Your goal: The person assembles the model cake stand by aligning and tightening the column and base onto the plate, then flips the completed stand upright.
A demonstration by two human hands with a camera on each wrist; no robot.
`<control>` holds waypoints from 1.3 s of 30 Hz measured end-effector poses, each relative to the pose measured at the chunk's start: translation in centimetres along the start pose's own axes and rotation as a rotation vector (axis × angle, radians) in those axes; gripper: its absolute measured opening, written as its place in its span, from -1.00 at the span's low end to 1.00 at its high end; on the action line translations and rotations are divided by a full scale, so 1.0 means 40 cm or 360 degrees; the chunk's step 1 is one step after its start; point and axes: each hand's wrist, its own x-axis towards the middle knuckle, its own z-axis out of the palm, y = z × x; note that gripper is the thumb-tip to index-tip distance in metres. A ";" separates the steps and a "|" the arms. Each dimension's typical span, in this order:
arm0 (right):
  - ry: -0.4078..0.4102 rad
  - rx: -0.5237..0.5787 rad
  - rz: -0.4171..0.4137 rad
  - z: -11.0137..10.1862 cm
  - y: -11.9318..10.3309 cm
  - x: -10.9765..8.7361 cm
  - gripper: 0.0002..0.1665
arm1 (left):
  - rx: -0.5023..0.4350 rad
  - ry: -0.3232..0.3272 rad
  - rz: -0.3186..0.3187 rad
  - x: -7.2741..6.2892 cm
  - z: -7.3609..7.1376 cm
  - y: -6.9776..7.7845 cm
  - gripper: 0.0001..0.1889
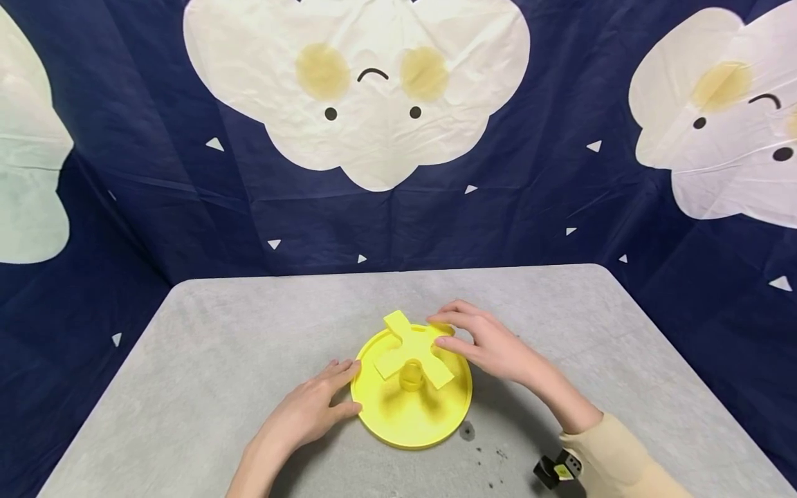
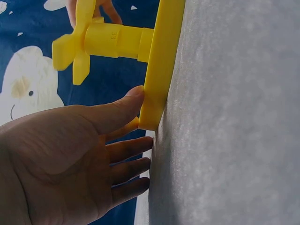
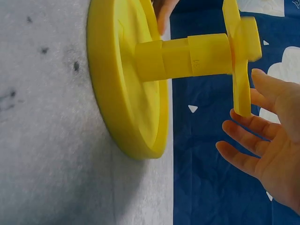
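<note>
A yellow round base (image 1: 436,422) with a raised rim lies on the table. From its middle rises a thick yellow post (image 3: 176,58), topped by a flat cross-shaped piece (image 1: 412,349) with blunt arms. At the base's left edge, my left hand (image 1: 311,408) touches the rim with thumb and index finger; its other fingers stretch out straight, down by the tabletop (image 2: 225,140). My right hand (image 1: 492,342) is at the far right side of the cross-shaped piece, fingers loosely spread and thumb tip right by one arm. Part of the cross is hidden behind these fingers in the head view.
Dark marks (image 1: 467,431) spot the grey table just right of the base. A small black device (image 1: 557,469) sits beside the right sleeve (image 1: 613,456). Behind the table hangs a navy cloth (image 1: 324,214) with white clouds and small triangles.
</note>
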 end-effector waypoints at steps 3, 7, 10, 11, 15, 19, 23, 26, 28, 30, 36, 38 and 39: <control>0.0005 -0.0042 -0.0002 -0.009 0.001 -0.014 -0.58 | 0.0004 -0.0002 0.0002 0.001 -0.002 0.000 -0.29; -0.0009 -0.0086 0.0001 -0.019 0.000 -0.036 -0.56 | 0.0007 0.0006 0.0018 -0.001 -0.003 0.002 -0.29; -0.0020 -0.0101 -0.0016 -0.024 -0.004 -0.050 -0.56 | 0.0007 0.0010 0.0024 -0.001 -0.004 0.003 -0.30; -0.0026 -0.0102 -0.0023 -0.026 -0.006 -0.053 -0.56 | 0.0007 0.0010 0.0025 -0.001 -0.004 0.003 -0.30; -0.0044 -0.0058 -0.0050 -0.034 -0.018 -0.065 -0.56 | 0.0002 0.0015 0.0023 -0.003 -0.004 0.004 -0.31; 0.0013 -0.0040 -0.0058 -0.040 -0.030 -0.065 -0.65 | 0.0009 0.0026 0.0028 -0.005 -0.005 0.006 -0.32; 0.0174 -0.0100 -0.0109 -0.039 -0.038 -0.045 -0.70 | 0.0012 0.0029 0.0032 -0.005 -0.005 0.006 -0.32; 0.0228 -0.0149 -0.0135 -0.032 -0.034 -0.018 -0.64 | 0.0008 0.0025 0.0031 -0.003 -0.006 0.004 -0.31; 0.0180 -0.0156 -0.0126 -0.026 -0.029 0.003 -0.57 | 0.0004 0.0021 0.0028 -0.002 -0.006 0.003 -0.30; 0.0080 -0.0126 -0.0103 -0.018 -0.022 0.020 -0.50 | 0.0002 0.0017 0.0024 -0.002 -0.006 0.003 -0.30; -0.0085 -0.0025 -0.0022 -0.001 -0.004 0.034 -0.46 | 0.0000 0.0009 0.0022 -0.002 -0.004 0.004 -0.30; -0.0066 -0.0008 -0.0001 -0.002 -0.001 0.030 -0.49 | 0.0000 0.0008 0.0023 -0.001 -0.005 0.004 -0.30; -0.0052 -0.0012 0.0007 -0.003 0.000 0.026 -0.51 | 0.0000 0.0007 0.0019 -0.001 -0.005 0.004 -0.30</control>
